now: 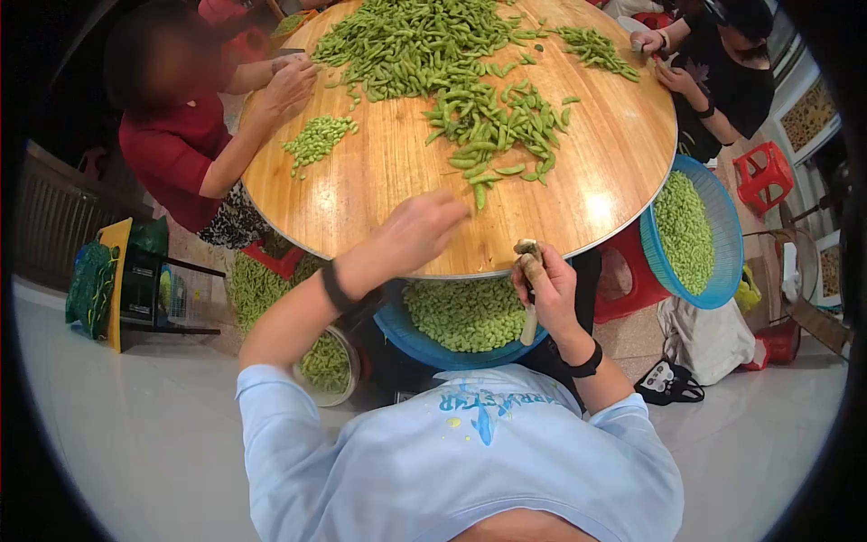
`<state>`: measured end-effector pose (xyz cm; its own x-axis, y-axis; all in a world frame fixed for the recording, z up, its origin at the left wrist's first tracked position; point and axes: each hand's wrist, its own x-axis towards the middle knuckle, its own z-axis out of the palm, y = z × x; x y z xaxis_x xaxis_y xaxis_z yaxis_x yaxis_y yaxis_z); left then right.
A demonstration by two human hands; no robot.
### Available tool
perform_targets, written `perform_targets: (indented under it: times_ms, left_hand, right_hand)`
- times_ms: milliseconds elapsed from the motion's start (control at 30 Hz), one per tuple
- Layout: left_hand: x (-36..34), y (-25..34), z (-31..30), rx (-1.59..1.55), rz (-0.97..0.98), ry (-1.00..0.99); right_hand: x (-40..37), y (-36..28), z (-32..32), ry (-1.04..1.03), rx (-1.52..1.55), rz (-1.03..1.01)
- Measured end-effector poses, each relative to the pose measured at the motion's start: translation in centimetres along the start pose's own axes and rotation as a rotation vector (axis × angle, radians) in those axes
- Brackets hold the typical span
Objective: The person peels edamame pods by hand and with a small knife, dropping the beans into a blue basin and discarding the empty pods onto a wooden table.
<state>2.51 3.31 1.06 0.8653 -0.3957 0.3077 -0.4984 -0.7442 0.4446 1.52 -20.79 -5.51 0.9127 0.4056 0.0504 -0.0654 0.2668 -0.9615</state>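
Note:
My left hand (424,228), smeared by motion, is over the near part of the round wooden table (379,194), close to the nearest bean pods. Its fingers are too blurred to read. At the table's front edge, my right hand (546,287) is closed around a slim tool with a pale handle (528,327) pointing down; its upper end is partly hidden by the fingers. Green bean pods (501,126) lie loose in front of me, trailing from a large heap (406,45). Below my hands, a blue basket (397,336) holds shelled green beans (470,313).
At left, a person in red (172,167) sits by a small bean pile (319,142); another in black (731,81) sits at right near more pods (598,51). A second blue basket (727,221), red stools (766,176) and a bucket (352,366) surround the table.

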Motion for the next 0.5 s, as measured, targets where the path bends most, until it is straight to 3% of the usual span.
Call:
perform_targets:
  times_ms: [67,167,300,400,467,500]
  left_hand:
    - [3.5,-1.2,2.7,0.019,-0.324,-0.065]
    - [5.1,-1.8,5.1,0.239,-0.360,-0.018]
    - [4.3,-2.5,4.5,0.152,-0.430,-0.062]
    - [2.2,-2.5,3.4,-0.075,-0.450,0.109]
    - [0.6,-1.8,3.6,-0.653,-0.539,0.181]
    - [0.1,-0.7,3.4,-0.654,-0.537,0.178]
  right_hand:
    - [0.0,0.1,0.0,0.008,0.000,-0.004]
    - [-0.1,0.1,-0.3,0.024,0.001,-0.002]
    - [0.0,0.0,-0.6,-0.004,0.101,0.028]
    - [0.4,-0.8,0.1,-0.049,0.190,0.087]
    - [0.7,-0.8,1.1,-0.062,0.218,0.130]
    - [0.9,-0.7,1.5,-0.069,0.289,0.179]
